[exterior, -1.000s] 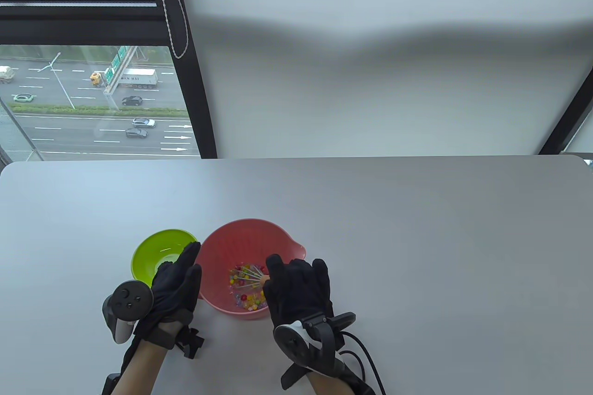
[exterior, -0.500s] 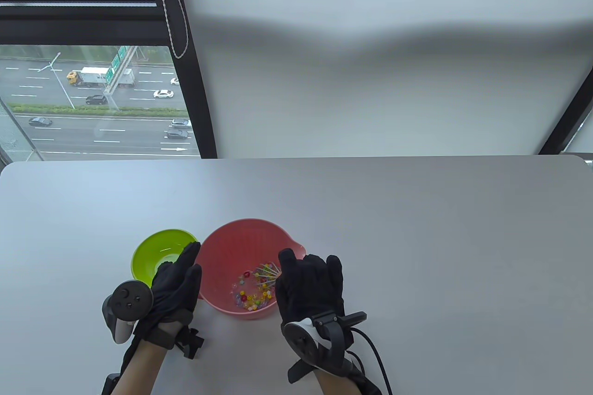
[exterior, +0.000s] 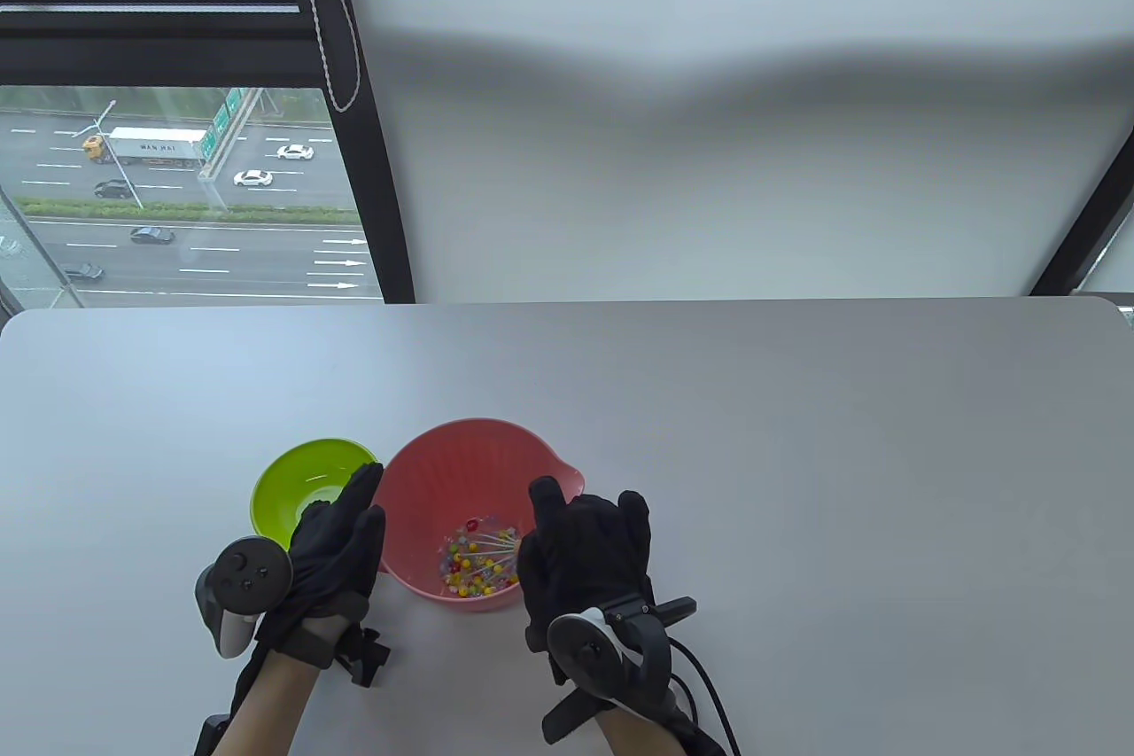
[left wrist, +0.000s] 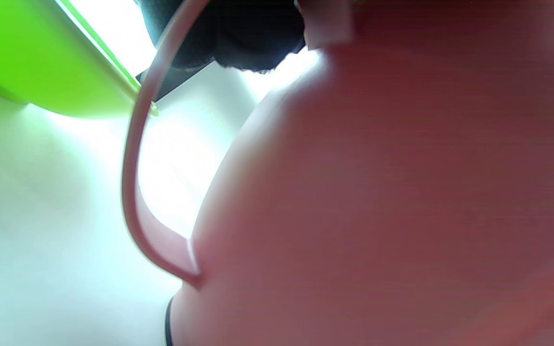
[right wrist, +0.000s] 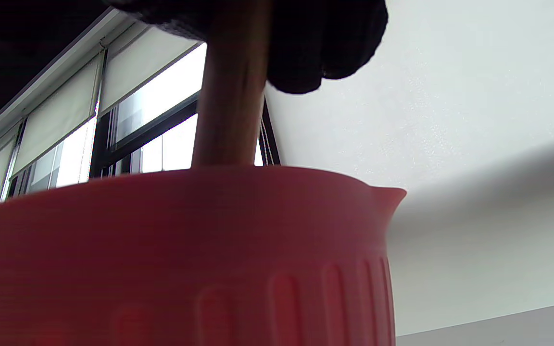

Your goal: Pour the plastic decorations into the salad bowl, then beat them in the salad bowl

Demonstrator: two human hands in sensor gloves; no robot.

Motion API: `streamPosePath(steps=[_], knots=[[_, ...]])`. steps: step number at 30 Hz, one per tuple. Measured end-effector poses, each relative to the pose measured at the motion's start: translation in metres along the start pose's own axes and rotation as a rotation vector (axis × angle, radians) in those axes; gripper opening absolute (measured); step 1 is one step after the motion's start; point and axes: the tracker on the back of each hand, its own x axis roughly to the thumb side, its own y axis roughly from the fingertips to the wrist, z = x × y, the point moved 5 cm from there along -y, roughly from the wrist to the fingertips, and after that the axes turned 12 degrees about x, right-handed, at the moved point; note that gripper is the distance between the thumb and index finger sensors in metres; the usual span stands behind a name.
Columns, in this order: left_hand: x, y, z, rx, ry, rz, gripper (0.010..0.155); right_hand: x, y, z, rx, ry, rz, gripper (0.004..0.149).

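- Right hand [exterior: 585, 548] clamped on whisk [exterior: 489, 549], wires among beads [exterior: 469, 570] in pink bowl [exterior: 461, 459].
- Left hand [exterior: 337, 543], fingers straight, touches bowl's left side.
- Green bowl [exterior: 297, 481] just left.

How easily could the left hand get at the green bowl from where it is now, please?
Probably easily: the left hand rests against the pink bowl's handle side, holds nothing else, and the green bowl sits right beside its fingers with nothing between them.

A grey table [exterior: 797, 455] fronts a window [exterior: 177, 189] overlooking a highway.
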Motion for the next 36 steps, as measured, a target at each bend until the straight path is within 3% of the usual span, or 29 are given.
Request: streamPosePath(steps=[10, 18, 24, 36], knots=[[0.0, 0.0, 0.0, 0.0, 0.001, 0.0, 0.068, 0.017, 0.004, -0.012, 0.007, 0.105, 0.06, 0.058], [0.0, 0.0, 0.0, -0.001, 0.001, 0.0, 0.068, 0.015, 0.012, 0.006, -0.18, 0.116, 0.047, 0.078], [0.0, 0.0, 0.0, 0.0, 0.003, -0.001, 0.068, 0.007, 0.014, 0.015, -0.224, 0.085, 0.037, 0.059], [0.0, 0.0, 0.0, 0.0, 0.002, -0.001, 0.068, -0.001, 0.012, 0.018, -0.193, -0.015, 0.01, 0.054]])
